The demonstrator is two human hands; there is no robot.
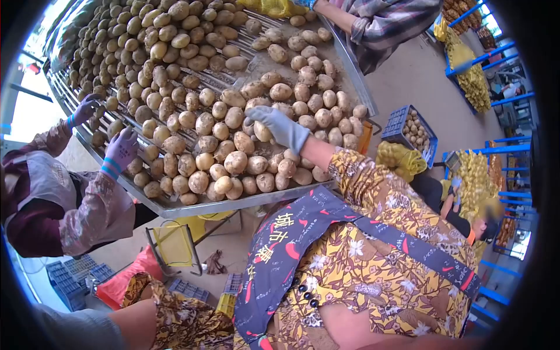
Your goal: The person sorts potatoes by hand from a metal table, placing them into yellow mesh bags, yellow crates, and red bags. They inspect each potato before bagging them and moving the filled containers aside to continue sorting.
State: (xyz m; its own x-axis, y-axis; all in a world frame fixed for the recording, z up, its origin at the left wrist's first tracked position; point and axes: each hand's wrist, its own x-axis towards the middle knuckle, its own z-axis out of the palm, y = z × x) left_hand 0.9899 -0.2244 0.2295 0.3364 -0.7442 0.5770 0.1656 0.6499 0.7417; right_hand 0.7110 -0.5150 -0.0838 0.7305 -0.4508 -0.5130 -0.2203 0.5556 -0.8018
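Observation:
My right hand (279, 125), in a grey glove, reaches over the sorting table with its fingers curled round a potato (262, 132). Many loose potatoes (235, 163) lie about it, brown and dusty, some touching one another. Low at the left edge is my left hand (79, 328), also gloved in grey; its fingers are lost in the dark rim of the view, so what they do is hidden.
The table's metal edge (245, 203) runs before me. Across at left, a co-worker's purple-gloved hands (121, 150) are at the potatoes; another person's sleeve (396, 26) is at the top. A blue crate (398, 124), filled net bags (402, 161) and a yellow stool (174, 245) stand around.

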